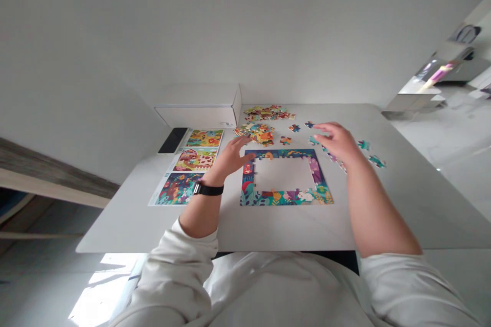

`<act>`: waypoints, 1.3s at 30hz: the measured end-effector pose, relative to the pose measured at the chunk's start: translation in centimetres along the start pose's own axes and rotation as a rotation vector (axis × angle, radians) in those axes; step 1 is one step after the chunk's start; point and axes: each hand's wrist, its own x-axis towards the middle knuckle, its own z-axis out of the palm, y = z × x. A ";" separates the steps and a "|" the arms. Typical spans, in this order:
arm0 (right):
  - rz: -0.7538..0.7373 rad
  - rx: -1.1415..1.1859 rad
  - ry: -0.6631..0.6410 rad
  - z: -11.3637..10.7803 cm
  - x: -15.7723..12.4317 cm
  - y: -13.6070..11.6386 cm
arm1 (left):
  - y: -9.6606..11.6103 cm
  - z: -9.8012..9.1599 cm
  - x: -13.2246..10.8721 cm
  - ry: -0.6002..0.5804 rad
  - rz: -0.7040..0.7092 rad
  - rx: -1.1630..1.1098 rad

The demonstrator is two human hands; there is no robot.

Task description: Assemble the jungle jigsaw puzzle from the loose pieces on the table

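A rectangular jigsaw puzzle border (pixel 286 198) lies assembled on the table, its middle a bare white space. My left hand (pixel 235 156), with a black watch band at the wrist, hovers by the border's upper left corner, fingers stretched out and holding nothing visible. Just beyond its fingertips is a heap of yellow and orange puzzle pieces (pixel 262 135). My right hand (pixel 336 142) is above the loose pieces right of the border, thumb and forefinger apart. Its forefinger reaches close to a dark blue puzzle piece (pixel 309 124); contact is unclear. A teal piece (pixel 313 140) lies near the thumb.
A picture sheet (pixel 195 159) with three scenes lies at left beside a black phone (pixel 173 140). Behind stands a white box (pixel 199 107). Another heap of pieces (pixel 268 112) is near the wall. Teal pieces (pixel 377 161) lie at right.
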 end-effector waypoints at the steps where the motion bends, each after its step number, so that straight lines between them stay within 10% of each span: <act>1: -0.004 0.004 -0.010 -1.7 -0.3 0.2 | -0.6 -0.4 -0.6 -0.013 0.029 -0.016; 5: -0.051 -0.060 -0.200 -4.1 -2.6 1.3 | -2.0 -0.1 -2.9 -0.142 0.085 0.003; 12: -0.033 -0.194 -0.575 -0.5 -6.5 3.1 | -2.0 1.3 -3.3 -0.433 0.010 0.147; 39: -0.070 -0.248 -0.583 0.4 -7.0 2.1 | -3.8 0.9 -3.7 -0.489 -0.043 0.185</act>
